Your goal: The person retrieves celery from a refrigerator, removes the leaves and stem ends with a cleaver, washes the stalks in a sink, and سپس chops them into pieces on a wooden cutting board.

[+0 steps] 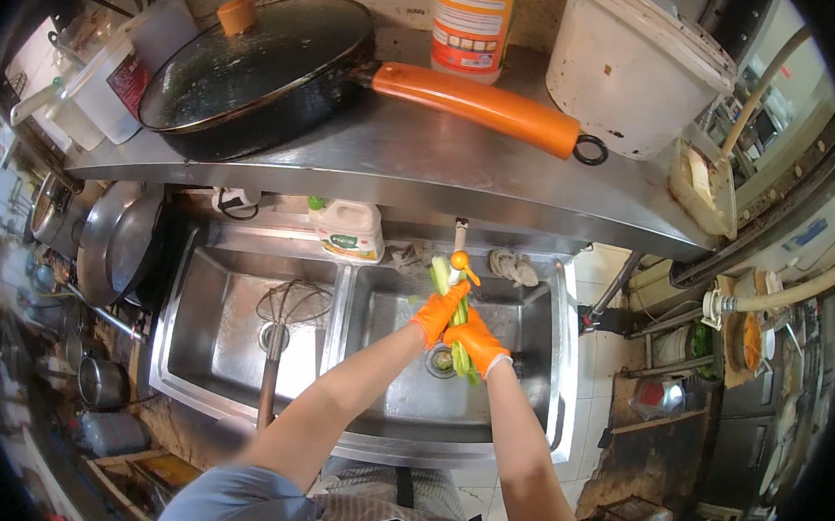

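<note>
Both hands wear orange gloves and grip a bunch of green leafy stalks (462, 359) over the right sink basin (392, 411). Higher on the bunch, just under the tap, is my left hand (440, 313), closed round the pale thick end. My right hand (477, 342) holds it lower down, where green ends stick out below the fist. The tap (459, 252) has an orange lever and stands right above the stalks. Beneath them, the drain (442, 360) shows partly, with green bits in it. My fingertips are mostly hidden by the gloves' backs.
A wire skimmer (277, 352) leans in the left basin (218, 305). Behind the sink stand a white jug (348, 230) and a crumpled cloth (513, 267). Overhead, a steel shelf (411, 144) carries a lidded frying pan (271, 69) with its orange handle (472, 104), and a white bucket (627, 72).
</note>
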Motion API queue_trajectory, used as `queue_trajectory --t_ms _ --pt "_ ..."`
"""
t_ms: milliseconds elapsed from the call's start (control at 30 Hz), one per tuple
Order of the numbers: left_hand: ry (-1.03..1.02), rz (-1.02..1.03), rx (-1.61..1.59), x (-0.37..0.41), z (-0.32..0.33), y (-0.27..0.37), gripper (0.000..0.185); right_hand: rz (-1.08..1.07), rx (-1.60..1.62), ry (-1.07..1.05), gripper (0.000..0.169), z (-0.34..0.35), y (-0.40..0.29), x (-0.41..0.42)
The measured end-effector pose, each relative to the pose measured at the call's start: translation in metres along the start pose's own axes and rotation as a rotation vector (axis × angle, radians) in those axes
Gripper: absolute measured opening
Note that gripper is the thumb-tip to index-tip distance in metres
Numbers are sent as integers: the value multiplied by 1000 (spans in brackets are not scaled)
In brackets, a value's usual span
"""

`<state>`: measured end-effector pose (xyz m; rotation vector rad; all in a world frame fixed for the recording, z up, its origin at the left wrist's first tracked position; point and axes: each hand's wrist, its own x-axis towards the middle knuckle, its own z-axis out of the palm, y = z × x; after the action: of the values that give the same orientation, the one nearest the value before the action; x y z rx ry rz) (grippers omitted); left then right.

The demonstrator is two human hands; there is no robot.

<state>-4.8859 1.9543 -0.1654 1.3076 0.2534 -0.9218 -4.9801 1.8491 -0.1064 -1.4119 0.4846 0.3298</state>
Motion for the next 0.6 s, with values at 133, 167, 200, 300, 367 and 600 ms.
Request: queue_trajectory --t_ms 133,167,200,300,367,600 --pt "126 274 93 31 -8 -26 64 206 168 -86 26 -9 15 6" --pt "168 297 80 42 -13 -33 59 233 227 -119 26 -11 20 6" --pt "219 320 65 53 -21 -39 54 237 273 -150 26 -12 22 3" --pt "369 237 -10 68 -55 -55 42 277 651 -308 31 -16 34 -8" --pt "264 286 -176 68 -76 -64 42 271 523 -269 39 -16 36 -5" --pt "175 168 -59 -15 -5 -21 68 197 269 -114 27 -9 28 -1"
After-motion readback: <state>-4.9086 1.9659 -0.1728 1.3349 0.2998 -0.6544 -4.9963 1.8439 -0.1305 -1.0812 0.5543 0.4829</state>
